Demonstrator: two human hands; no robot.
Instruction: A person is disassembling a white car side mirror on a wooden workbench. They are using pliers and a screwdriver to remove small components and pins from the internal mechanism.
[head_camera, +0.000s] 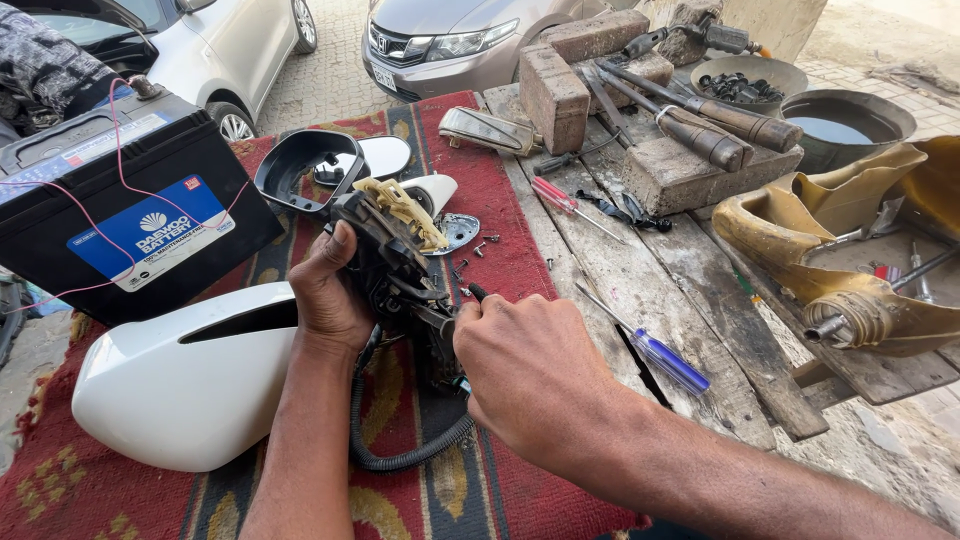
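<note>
At far left a black car battery (120, 205) with thin pink wires sits on the red patterned rug (500, 200) that covers this end of the counter (700, 290); in front of it lies a white mirror cover (185, 375). The left hand (325, 295) is closed round the dark mirror mechanism (395, 265), holding it tilted above the rug, a ribbed black cable (385, 455) trailing below. The right hand (535, 375) is curled shut on a small black-handled tool (478, 292) whose tip meets the mechanism — best kept square to the fastener, the left hand bracing firmly, I judge. Loose screws (480, 245) lie just beyond, easily scattered. To the right a blue-handled screwdriver (660, 358) rests on bare planks near the counter's broken edge — open room there is narrow, with bricks (560, 90) and hammers (710, 125) crowding behind.
</note>
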